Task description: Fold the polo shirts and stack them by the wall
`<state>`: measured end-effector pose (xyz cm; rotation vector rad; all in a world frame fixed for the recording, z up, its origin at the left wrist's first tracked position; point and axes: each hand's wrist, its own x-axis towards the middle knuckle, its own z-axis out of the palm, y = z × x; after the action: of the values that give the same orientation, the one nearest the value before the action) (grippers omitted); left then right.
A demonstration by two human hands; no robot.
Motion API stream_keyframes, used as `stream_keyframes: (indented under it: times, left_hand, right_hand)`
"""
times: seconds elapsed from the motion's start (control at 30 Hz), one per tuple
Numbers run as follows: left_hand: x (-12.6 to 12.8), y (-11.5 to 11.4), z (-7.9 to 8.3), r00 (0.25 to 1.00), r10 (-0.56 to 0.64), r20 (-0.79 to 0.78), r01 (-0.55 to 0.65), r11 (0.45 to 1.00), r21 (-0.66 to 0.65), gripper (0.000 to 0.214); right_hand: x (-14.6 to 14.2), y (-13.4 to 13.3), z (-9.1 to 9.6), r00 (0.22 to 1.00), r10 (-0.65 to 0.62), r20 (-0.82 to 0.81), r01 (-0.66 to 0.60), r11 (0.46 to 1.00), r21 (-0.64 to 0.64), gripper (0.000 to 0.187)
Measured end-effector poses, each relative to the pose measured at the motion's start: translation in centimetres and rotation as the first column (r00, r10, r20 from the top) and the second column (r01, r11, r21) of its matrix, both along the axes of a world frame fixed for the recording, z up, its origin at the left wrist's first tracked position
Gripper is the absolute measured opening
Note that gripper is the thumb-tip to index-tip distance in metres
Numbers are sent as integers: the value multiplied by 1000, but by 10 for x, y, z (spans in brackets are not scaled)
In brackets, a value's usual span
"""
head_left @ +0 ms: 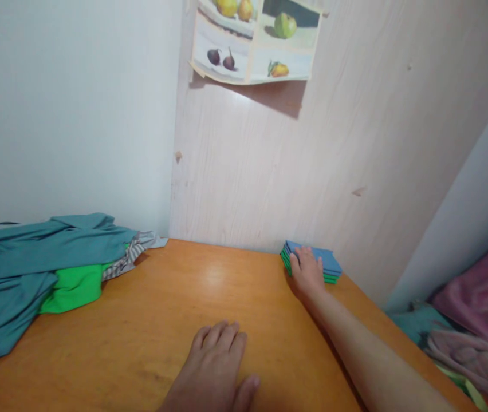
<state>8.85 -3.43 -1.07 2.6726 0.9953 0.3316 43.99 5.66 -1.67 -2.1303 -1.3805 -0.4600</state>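
My right hand (307, 269) reaches to the far right corner of the wooden table (170, 309) and rests on a small stack of folded cloths (327, 264), blue on top and green below. Its fingers lie flat over the stack's near left edge. My left hand (216, 366) lies palm down on the bare tabletop near the front edge, fingers stretched out and close together, holding nothing.
A heap of clothes lies at the table's left: teal fabric (20, 257), a bright green piece (74, 289), a grey striped piece (134, 252). A wood panel with a fruit poster (256, 40) stands behind. Pink and mauve fabrics (480, 309) lie beyond the right edge.
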Motion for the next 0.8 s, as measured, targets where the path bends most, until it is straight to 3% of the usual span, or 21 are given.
stream_keyframes:
  times: [0.2, 0.47, 0.67, 0.8]
  left_hand:
    - [0, -6, 1, 995, 33, 89, -37, 998, 43, 50]
    - [-1, -7, 2, 991, -2, 135, -7, 998, 70, 45]
    - [1, -4, 0, 988, 9, 151, -19, 998, 60, 36]
    - [3, 1, 0, 974, 80, 211, -78, 997, -19, 36]
  right_hand:
    - [-63, -30, -31, 961, 221, -168, -208, 974, 93, 55]
    - [-128, -71, -32, 840, 341, -423, -238, 931, 278, 49]
    - [-173, -92, -31, 700, 361, -616, -117, 909, 400, 39]
    - [-201, -93, -29, 525, 404, -749, 22, 873, 487, 26]
